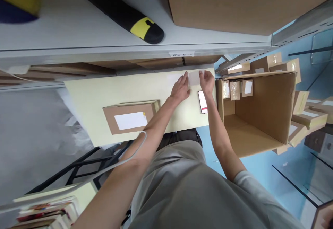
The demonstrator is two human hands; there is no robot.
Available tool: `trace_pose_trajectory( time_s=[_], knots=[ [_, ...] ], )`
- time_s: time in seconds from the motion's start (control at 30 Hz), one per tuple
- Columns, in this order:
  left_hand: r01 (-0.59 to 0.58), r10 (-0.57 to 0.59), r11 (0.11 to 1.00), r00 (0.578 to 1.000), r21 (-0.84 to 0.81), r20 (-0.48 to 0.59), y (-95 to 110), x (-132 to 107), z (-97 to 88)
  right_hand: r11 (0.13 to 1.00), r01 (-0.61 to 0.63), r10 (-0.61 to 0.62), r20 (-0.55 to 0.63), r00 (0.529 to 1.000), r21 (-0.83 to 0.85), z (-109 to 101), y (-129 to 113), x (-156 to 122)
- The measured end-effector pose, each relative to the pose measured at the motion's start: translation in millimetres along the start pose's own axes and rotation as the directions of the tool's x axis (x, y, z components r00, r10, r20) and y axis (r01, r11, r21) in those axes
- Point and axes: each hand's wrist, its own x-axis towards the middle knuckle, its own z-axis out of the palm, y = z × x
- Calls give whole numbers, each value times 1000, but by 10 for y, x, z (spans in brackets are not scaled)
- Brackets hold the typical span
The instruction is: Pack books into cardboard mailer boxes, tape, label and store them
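Note:
A pale label sheet [194,78] lies along the far edge of the cream tabletop [85,97]. My left hand [180,89] rests flat on its left part, fingers stretched out and pointing away from me. At its right end my right hand [207,82] is closed, thumb and fingers pinching the sheet's edge. Just below my right hand lies a phone [203,101] with a lit white screen, partly covered by my right forearm. Left of my left forearm sits a taped cardboard box [130,118] with a white label on its front.
A large open carton [260,114] stands against the table's right end, with several small boxes inside. More parcels [309,116] are piled beyond it. Overhead, a grey shelf [91,31] holds a black-and-yellow tool handle [122,12] and a big carton [247,5]. A cable [130,158] crosses my left forearm.

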Motion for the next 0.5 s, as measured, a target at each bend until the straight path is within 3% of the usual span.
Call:
trace_pose_trajectory(
  time_s=[0.23, 0.5],
  knots=[
    [55, -56, 998, 998, 42, 22, -51, 139, 119, 994, -38, 35, -24, 999, -101, -55, 169, 56],
    [104, -114, 986, 991, 134, 71, 23, 178, 118, 995, -89, 88, -10, 996, -49, 100, 257, 92]
  ],
)
